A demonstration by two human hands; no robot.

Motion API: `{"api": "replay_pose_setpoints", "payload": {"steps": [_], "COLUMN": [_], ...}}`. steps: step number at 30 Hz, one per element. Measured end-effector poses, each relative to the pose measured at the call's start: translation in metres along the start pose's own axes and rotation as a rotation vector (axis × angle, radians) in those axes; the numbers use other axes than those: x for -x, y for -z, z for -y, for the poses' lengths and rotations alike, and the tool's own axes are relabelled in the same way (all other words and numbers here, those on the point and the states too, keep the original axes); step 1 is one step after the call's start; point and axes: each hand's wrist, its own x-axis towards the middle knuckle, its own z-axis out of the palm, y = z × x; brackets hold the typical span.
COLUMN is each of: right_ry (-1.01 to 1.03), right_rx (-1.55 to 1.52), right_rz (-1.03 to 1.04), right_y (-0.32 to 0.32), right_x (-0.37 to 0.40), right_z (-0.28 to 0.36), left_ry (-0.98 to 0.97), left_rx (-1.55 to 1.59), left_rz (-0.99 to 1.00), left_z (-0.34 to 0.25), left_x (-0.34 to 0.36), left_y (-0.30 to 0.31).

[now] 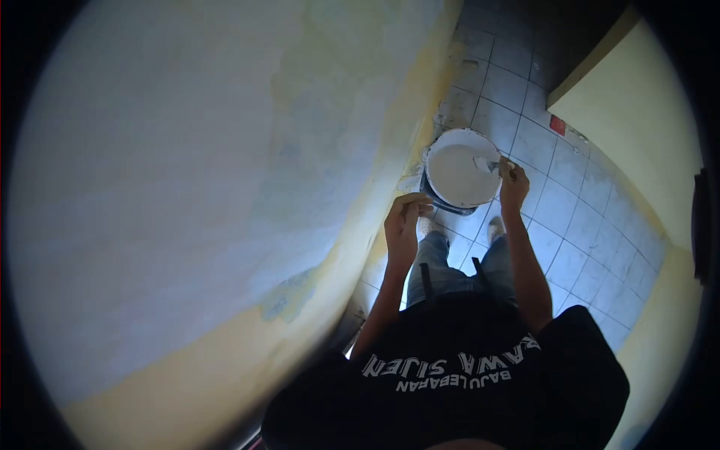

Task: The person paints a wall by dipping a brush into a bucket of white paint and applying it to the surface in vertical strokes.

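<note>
A round bucket [456, 199] of whitish paste stands by the foot of the wall, its rim smeared. My right hand [514, 184] is at the bucket's right rim with its fingers closed on the handle of a small putty knife [484, 164]. The tool's broad, white-coated end is over the paste. On the other side, my left hand [407, 214] is near the bucket's lower left edge, fingers loosely stretched toward it and holding nothing visible. Something dark [463, 211] shows under the bucket, partly hidden by it.
A tall wall [187, 187] on the left has whitish coating over yellow, with greenish-grey patches. Pale floor tiles [559, 221] run between it and a yellowish wall [637, 97] on the right. A small red patch [557, 124] lies by that wall's corner. My feet [496, 229] are just below the bucket.
</note>
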Motion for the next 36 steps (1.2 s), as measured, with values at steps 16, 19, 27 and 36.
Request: {"api": "replay_pose_setpoints", "payload": {"steps": [16,19,27,36], "right_ry": [0.174,0.173,0.189,0.252], "right_rx": [0.289,0.398,0.339,0.518], "right_rz": [0.21,0.265,0.469,0.681], "right_y": [-0.082,-0.095,-0.104,-0.122], "right_x": [0.01,0.01,-0.01,-0.015], "right_z": [-0.111,-0.123,-0.123,-0.138], "left_ry": [0.103,0.105,0.126,0.158], "left_rx": [-0.14,-0.149,-0.143,-0.16], "left_rz": [0.113,0.047,-0.051,-0.055], "left_z": [0.006,0.012,0.019,0.034], "left_x": [-0.028,-0.022,-0.007,0.004], "left_y": [0.048,0.062,0.084,0.089]}}
